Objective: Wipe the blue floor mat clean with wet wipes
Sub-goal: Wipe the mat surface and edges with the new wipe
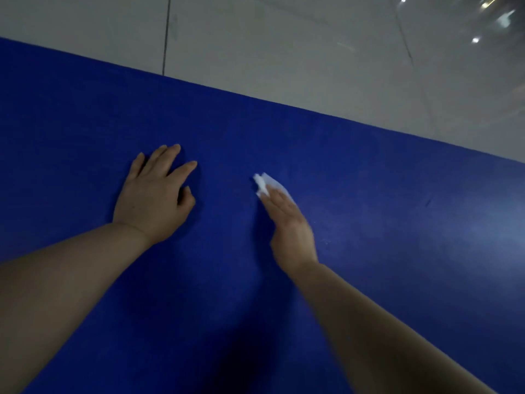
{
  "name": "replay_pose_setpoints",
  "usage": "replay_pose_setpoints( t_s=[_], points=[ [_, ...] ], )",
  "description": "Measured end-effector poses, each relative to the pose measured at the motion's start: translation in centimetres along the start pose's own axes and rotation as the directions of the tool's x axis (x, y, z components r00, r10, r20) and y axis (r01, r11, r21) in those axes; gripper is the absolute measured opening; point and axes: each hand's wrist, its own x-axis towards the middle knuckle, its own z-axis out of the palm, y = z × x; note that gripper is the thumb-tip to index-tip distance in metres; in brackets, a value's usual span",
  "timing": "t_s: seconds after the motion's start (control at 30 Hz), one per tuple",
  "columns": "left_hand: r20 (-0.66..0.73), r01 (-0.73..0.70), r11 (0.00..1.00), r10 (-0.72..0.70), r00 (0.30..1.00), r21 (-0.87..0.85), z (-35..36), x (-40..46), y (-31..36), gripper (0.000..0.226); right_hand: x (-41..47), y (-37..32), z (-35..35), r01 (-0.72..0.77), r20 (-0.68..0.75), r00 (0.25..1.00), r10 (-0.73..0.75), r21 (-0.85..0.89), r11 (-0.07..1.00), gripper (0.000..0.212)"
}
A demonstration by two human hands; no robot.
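The blue floor mat [369, 223] fills most of the view, its far edge running diagonally from upper left to right. My left hand [153, 194] rests flat on the mat left of centre, fingers spread, holding nothing. My right hand [287, 226] presses a white wet wipe [267, 184] against the mat near the middle; the wipe sticks out past my fingertips and the rest lies hidden under my palm. The right hand is slightly blurred.
Grey tiled floor [284, 52] with dark grout lines lies beyond the mat's far edge. A clear, shiny plastic object [483, 38] shows blurred in the top right corner. A faint pale sheen marks the mat at the right.
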Motion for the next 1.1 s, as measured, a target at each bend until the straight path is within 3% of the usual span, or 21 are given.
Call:
replay_pose_setpoints(
  t_s=[0.13, 0.2, 0.23, 0.27, 0.37, 0.43, 0.5, 0.57, 0.6, 0.67, 0.73, 0.8, 0.83, 0.9, 0.97, 1.03, 1.1],
  points=[
    [-0.009, 0.0, 1.0, 0.0, 1.0, -0.01, 0.0, 0.0, 0.0, 0.046, -3.1, 5.8, -4.3, -0.278, -0.071, 0.958, 0.279, 0.013, 0.96, 0.096],
    [0.001, 0.003, 1.0, -0.003, 1.0, 0.0, 0.1, 0.2, 0.0, 0.046, -4.0, 6.9, -4.7, -0.589, -0.167, 0.787, 0.594, 0.082, 0.804, 0.099],
    [0.008, 0.004, 1.0, -0.004, 1.0, 0.005, 0.1, 0.2, 0.0, 0.046, -4.0, 6.6, -4.4, -0.678, -0.197, 0.702, 0.685, 0.112, 0.727, 0.097],
    [0.011, 0.005, 1.0, -0.005, 1.0, 0.011, 0.1, 0.2, 0.0, 0.046, -3.7, 5.6, -3.7, -0.701, -0.212, 0.671, 0.711, 0.13, 0.701, 0.093],
    [0.011, 0.013, 1.0, -0.013, 1.0, 0.019, -0.3, 0.2, 0.2, 0.047, -2.2, 0.5, -0.4, -0.592, -0.16, 0.777, 0.609, 0.144, 0.793, 0.076],
    [0.018, 0.02, 1.0, -0.021, 1.0, 0.02, -0.4, 0.2, 0.5, 0.049, -1.8, -3.3, 2.0, -0.382, -0.083, 0.913, 0.399, 0.162, 0.91, 0.064],
    [0.027, 0.027, 0.999, -0.028, 0.999, 0.022, -0.6, 0.1, 0.6, 0.05, -2.3, -5.8, 3.7, -0.14, -0.002, 0.99, 0.141, 0.117, 0.983, 0.06],
    [0.029, 0.027, 0.999, -0.028, 0.999, 0.023, -0.6, 0.0, 0.6, 0.05, -2.7, -5.0, 3.6, -0.029, 0.037, 0.999, 0.026, 0.086, 0.996, 0.063],
    [0.027, 0.025, 0.999, -0.026, 0.999, 0.027, -0.6, 0.0, 0.5, 0.05, -2.9, -3.8, 2.9, -0.051, 0.035, 0.998, 0.049, 0.07, 0.996, 0.065],
    [0.021, 0.023, 0.999, -0.024, 0.999, 0.036, -0.5, 0.1, 0.5, 0.05, -3.9, -0.8, 0.6, -0.234, -0.028, 0.971, 0.237, 0.085, 0.969, 0.069],
    [0.015, 0.026, 0.999, -0.027, 1.0, 0.039, -0.3, 0.1, 0.6, 0.05, -5.2, 1.7, -2.0, -0.497, -0.129, 0.85, 0.511, 0.126, 0.858, 0.082],
    [0.012, 0.027, 0.999, -0.028, 1.0, 0.044, -0.2, 0.0, 0.6, 0.05, -5.9, 2.2, -2.9, -0.634, -0.151, 0.752, 0.642, 0.104, 0.766, 0.091],
    [0.01, 0.027, 0.999, -0.027, 1.0, 0.047, -0.3, 0.1, 0.6, 0.05, -5.7, 1.9, -2.7, -0.649, -0.153, 0.738, 0.657, 0.108, 0.753, 0.093],
    [0.012, 0.026, 0.999, -0.027, 1.0, 0.048, -0.3, 0.1, 0.6, 0.05, -4.9, 0.3, -1.1, -0.555, -0.199, 0.803, 0.562, 0.093, 0.826, 0.094],
    [0.02, 0.027, 0.999, -0.028, 0.999, 0.047, -0.3, 0.1, 0.6, 0.05, -4.4, -2.2, 1.3, -0.372, -0.192, 0.912, 0.364, -0.008, 0.928, 0.09],
    [0.023, 0.027, 0.999, -0.028, 0.999, 0.045, -0.3, 0.0, 0.6, 0.05, -4.6, -5.9, 3.5, -0.147, -0.106, 0.985, 0.134, -0.117, 0.982, 0.08],
    [0.019, 0.022, 0.999, -0.023, 1.0, 0.043, -0.4, 0.0, 0.5, 0.05, -5.4, -7.7, 5.1, 0.022, 0.031, 0.999, -0.021, -0.036, 0.999, 0.071]
  ],
)
